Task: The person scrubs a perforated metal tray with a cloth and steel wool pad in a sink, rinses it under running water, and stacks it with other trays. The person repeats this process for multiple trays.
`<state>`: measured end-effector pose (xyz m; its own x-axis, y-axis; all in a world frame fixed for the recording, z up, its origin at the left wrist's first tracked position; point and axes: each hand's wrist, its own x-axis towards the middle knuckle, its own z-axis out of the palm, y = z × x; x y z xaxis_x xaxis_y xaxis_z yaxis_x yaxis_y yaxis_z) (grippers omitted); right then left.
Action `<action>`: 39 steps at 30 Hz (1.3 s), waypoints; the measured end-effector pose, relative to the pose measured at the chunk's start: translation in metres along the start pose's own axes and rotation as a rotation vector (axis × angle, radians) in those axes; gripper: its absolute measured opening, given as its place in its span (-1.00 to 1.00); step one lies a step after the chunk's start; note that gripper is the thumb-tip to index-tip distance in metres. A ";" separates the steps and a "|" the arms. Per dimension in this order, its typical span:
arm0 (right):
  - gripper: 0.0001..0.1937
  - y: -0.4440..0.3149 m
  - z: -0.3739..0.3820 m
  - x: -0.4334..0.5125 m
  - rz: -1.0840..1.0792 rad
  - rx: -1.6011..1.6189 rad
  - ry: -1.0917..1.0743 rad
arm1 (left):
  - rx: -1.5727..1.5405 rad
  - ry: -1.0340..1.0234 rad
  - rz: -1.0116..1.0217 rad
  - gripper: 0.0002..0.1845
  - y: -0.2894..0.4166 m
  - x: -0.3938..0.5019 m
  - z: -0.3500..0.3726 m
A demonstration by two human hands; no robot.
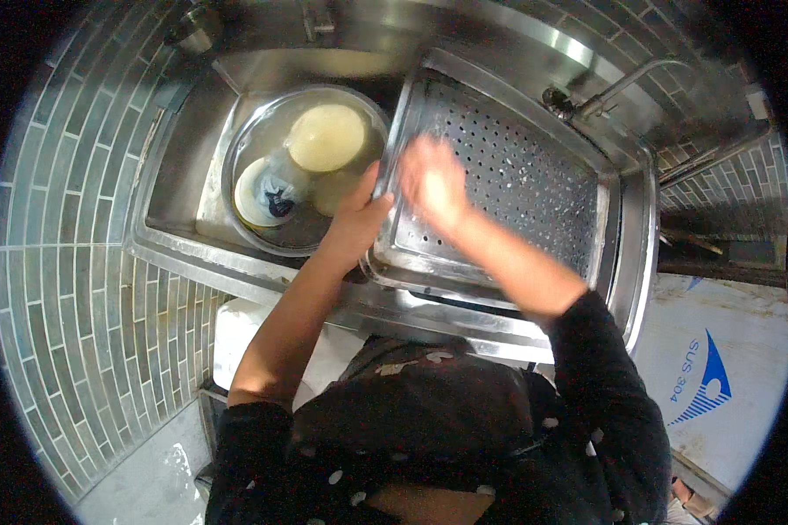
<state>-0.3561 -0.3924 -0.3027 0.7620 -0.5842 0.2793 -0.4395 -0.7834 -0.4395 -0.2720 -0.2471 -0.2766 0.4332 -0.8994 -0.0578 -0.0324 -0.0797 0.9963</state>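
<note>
A perforated rectangular metal tray with wet specks lies tilted across the right part of the sink. My left hand grips its near left rim. Blurred by motion, my right hand is over the tray's left part; its fingers look curled, and whether it holds something cannot be told. Left of the tray, a large round metal basin holds cloudy water. In it are a pale round dish, a second light bowl with a dark mark, and a dim round shape below the surface.
The stainless steel sink surrounds the basin and tray. A faucet rises at the back right. A metal container stands at the back left. At right is a sheet-covered surface with blue print. Tiled walls flank the sink.
</note>
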 end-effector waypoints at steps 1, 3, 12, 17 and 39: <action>-0.87 -0.013 -0.006 -0.040 -0.181 -0.077 -0.044 | 0.005 0.033 -0.042 -0.42 0.001 0.001 0.001; -0.84 -0.018 -0.013 -0.080 -0.553 0.365 -0.229 | 0.031 0.108 -0.104 -0.43 0.001 0.002 0.001; -0.87 0.030 0.000 0.071 0.022 -0.125 0.164 | -0.231 0.134 -0.256 -0.42 0.005 0.001 0.002; -0.97 -0.033 -0.030 -0.022 -0.085 0.124 -0.120 | -0.182 0.170 -0.251 -0.44 0.021 0.001 0.007; -0.82 0.045 0.047 0.104 0.157 -0.242 0.467 | 0.205 0.142 -0.151 -0.36 0.013 -0.055 0.013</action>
<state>-0.2744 -0.4785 -0.3333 0.4108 -0.6867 0.5998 -0.6694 -0.6738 -0.3130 -0.3081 -0.2046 -0.2610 0.5684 -0.8028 -0.1801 -0.1332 -0.3058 0.9427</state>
